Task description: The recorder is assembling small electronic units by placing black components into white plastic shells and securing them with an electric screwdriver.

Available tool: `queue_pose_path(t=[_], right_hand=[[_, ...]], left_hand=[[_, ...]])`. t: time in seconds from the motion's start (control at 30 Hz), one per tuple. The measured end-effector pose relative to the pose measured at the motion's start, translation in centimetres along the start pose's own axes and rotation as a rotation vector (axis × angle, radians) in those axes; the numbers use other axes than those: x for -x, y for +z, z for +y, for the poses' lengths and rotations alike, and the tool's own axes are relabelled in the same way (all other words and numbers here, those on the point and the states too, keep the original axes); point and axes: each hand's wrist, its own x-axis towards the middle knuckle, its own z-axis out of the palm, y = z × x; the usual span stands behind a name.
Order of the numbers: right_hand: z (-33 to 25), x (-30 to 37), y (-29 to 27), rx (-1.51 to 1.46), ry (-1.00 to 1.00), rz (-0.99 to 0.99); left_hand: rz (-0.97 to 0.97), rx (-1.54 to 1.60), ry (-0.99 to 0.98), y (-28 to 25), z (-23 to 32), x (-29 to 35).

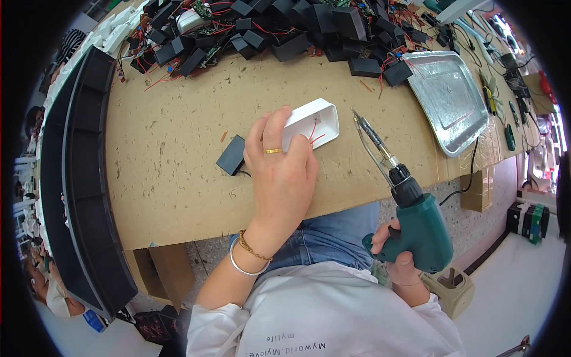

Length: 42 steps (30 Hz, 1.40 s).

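My left hand [279,154] is closed around a white plastic housing [323,119], steadying it on the cardboard-covered bench. Thin red wires show inside the housing's open end. Just left of that hand lies a black rectangular box [231,156] with a short black lead. My right hand [395,250] grips a green gun-shaped soldering iron [423,229] by its handle, below the bench's front edge. The iron's tip points up and away, a little to the right of the housing and apart from it.
A heap of black boxes with red wires and circuit boards [256,30] covers the far side. At right sits a shiny metal tray [452,101], with pliers [489,101] beyond it. A long black bin [89,178] borders the left. The iron's black cord [473,172] runs past the bench edge.
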Motion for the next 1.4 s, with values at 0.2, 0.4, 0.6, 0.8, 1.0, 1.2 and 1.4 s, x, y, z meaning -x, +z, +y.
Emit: queue_pose_path(t=[0.2,0.4,0.6,0.8,1.0,1.2,1.4], right_hand=[[0.3,-0.1,-0.2,-0.008,0.002,-0.006],[0.3,-0.4,-0.4,-0.019,-0.008,-0.025],[0.5,-0.5,-0.7,-0.014,-0.048,-0.075],[0.2,-0.6,-0.6,-0.012,-0.003,-0.028],[0.4,-0.6,-0.6,0.007,0.0,-0.047],[0.5,-0.6,-0.7,-0.004,0.02,-0.022],[0.5,-0.7,-0.9,-0.015,0.014,-0.007]], left_hand=[[0.035,0.08,-0.027,-0.3,0.4,-0.1],[0.023,0.098,0.004,-0.2,0.0,0.1],[0.003,-0.011,0.034,-1.0,0.3,-0.7],[-0.017,0.031,-0.002,-0.9,0.3,-1.2],[-0.098,-0.018,0.036,-0.2,0.4,-1.9],[-0.046,-0.174,0.163,0.3,0.9,-2.6],[0.031,-0.08,0.127,-0.3,1.6,-2.9]])
